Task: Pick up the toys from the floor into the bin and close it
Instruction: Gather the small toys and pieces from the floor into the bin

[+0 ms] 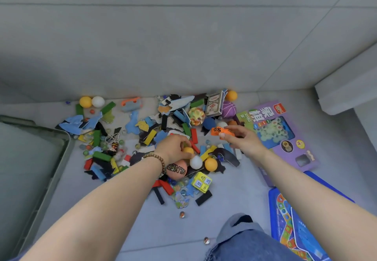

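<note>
Floor (234, 209): L hand (175, 147) grips yellow ball (188, 150); R hand (243, 139) pinches prob. orange band (222, 132).

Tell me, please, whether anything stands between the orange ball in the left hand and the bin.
Nothing tall does. Between the left hand, gripping the orange ball, and the bin lie only low scattered blocks and marbles on the floor.
</note>
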A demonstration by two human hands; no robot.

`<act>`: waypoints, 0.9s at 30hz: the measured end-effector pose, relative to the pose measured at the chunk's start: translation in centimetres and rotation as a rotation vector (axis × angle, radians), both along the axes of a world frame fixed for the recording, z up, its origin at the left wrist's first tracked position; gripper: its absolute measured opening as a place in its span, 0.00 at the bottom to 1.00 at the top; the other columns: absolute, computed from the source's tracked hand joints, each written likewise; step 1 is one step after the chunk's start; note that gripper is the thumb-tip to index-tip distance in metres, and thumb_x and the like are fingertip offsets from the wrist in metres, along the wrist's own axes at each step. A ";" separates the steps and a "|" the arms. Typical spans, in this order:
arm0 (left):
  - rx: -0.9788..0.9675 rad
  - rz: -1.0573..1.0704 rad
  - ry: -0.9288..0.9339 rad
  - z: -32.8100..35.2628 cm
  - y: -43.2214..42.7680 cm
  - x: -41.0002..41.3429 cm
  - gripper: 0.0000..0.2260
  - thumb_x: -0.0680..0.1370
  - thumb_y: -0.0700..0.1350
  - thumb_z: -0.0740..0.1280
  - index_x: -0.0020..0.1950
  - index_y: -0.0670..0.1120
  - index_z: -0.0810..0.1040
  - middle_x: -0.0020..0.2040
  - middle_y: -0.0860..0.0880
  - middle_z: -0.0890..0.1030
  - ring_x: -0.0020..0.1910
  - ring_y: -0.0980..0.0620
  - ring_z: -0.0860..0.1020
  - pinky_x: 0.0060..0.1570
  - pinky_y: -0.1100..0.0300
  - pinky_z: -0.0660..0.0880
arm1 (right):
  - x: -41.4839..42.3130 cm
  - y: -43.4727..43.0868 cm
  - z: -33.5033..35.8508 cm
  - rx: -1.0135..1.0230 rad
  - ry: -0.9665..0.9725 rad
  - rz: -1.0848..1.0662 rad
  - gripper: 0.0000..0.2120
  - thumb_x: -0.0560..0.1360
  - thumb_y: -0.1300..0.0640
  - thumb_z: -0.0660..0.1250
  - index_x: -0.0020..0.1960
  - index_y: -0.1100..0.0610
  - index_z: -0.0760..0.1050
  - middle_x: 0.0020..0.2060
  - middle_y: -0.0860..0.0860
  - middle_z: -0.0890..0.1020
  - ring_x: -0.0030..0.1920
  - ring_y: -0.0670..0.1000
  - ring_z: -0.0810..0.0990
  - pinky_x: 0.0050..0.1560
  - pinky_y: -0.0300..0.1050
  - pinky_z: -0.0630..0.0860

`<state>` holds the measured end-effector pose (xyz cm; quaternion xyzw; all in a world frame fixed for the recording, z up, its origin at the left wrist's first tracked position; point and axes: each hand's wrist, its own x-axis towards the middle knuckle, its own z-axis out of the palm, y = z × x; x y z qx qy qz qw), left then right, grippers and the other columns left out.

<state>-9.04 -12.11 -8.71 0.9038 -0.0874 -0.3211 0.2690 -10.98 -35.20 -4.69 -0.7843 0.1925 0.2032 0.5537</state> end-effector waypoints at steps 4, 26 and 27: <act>0.052 -0.035 -0.064 -0.8 -0.8 0.6 0.15 0.71 0.54 0.72 0.56 0.52 0.80 0.46 0.54 0.73 0.48 0.52 0.75 0.43 0.60 0.71 | 0.4 -0.6 -0.6 0.052 -0.006 -0.050 0.15 0.71 0.52 0.72 0.57 0.50 0.76 0.56 0.53 0.79 0.57 0.54 0.78 0.51 0.45 0.79; -0.040 0.019 -0.102 1.7 1.3 1.2 0.23 0.72 0.54 0.71 0.64 0.47 0.73 0.62 0.48 0.72 0.58 0.50 0.73 0.57 0.59 0.69 | 0.7 1.3 1.1 0.086 0.022 -0.076 0.17 0.71 0.52 0.72 0.59 0.53 0.75 0.55 0.54 0.80 0.52 0.52 0.79 0.45 0.38 0.78; -0.064 0.052 -0.116 2.9 1.9 1.5 0.22 0.72 0.55 0.70 0.63 0.47 0.73 0.60 0.48 0.74 0.56 0.50 0.74 0.54 0.58 0.71 | 0.8 1.7 1.9 0.082 0.015 -0.072 0.17 0.71 0.52 0.72 0.58 0.52 0.75 0.55 0.54 0.80 0.51 0.51 0.80 0.45 0.38 0.78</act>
